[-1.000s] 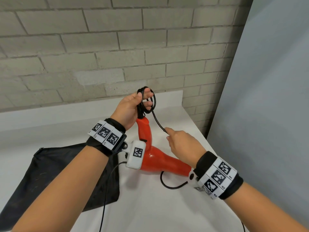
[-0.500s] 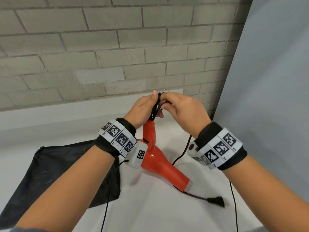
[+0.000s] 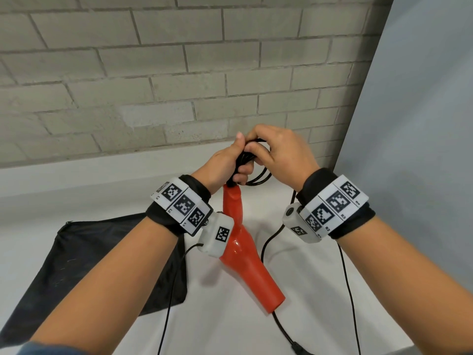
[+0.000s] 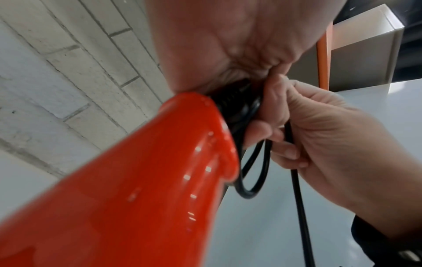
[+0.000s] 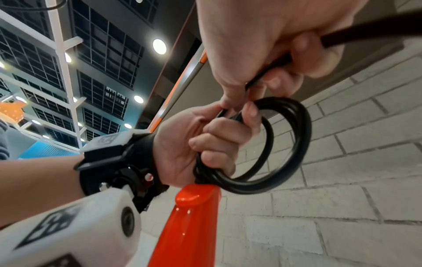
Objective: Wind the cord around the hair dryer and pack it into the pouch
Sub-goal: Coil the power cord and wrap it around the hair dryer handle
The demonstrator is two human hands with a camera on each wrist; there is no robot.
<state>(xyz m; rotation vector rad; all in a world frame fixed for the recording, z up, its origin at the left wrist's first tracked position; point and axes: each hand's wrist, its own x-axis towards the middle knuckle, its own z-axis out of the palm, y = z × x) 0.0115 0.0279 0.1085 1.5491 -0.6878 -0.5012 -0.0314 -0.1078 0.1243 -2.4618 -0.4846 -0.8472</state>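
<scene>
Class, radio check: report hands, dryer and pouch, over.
Left hand grips cord coils at the red hair dryer handle end. Right hand pinches the cord. Pouch flat on table, dryer not in.

White table (image 3: 294, 316), brick wall (image 3: 179, 73), grey panel (image 3: 422, 124)

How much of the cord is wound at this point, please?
Only partly: the left hand holds several loops at the dryer's handle, while slack cord trails onto the table.

Both forearms are up in front, wrists close together. Left hand (image 3: 225, 162) is fisted round the coiled cord (image 5: 283, 144), thumb sticking up. Right hand (image 3: 279, 152) comes in from the side, fingers (image 5: 317, 59) curled, pinching a strand of it.
</scene>
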